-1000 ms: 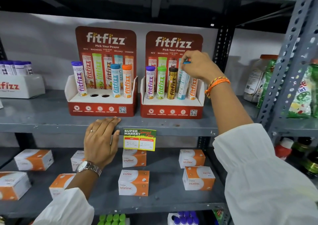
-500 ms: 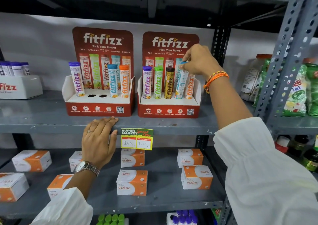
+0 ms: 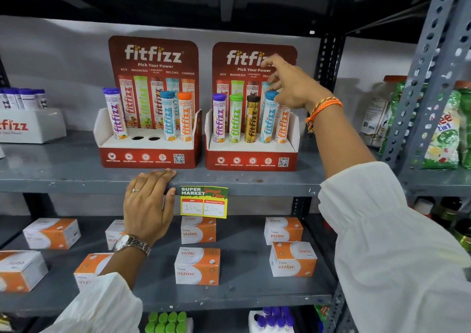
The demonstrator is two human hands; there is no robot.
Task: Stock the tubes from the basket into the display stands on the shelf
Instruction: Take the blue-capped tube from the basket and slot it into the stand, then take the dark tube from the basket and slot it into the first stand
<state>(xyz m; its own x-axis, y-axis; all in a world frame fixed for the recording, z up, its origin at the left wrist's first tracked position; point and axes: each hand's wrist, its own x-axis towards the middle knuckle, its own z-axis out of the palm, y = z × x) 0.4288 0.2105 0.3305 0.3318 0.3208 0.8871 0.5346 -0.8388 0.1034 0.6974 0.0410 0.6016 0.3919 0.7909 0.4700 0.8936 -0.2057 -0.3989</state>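
- The right-hand stand [image 3: 251,151], centre-right of frame, looks full: five tubes, blue-capped tube [image 3: 269,117] seated.
- Right hand [image 3: 290,88] hovers above it, fingers spread, empty.
- Left hand [image 3: 147,202] lies flat on the shelf edge [image 3: 76,186].
- The left stand [image 3: 146,149] shows two vacant holes [image 3: 145,138]; basket out of view.

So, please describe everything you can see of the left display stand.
The left display stand is red and white cardboard with a tall "fitfizz" back panel. It stands upright on the grey shelf, close beside the right stand. It holds three tubes: purple-capped, blue-capped, orange-capped. Two holes are empty. No hand touches it.
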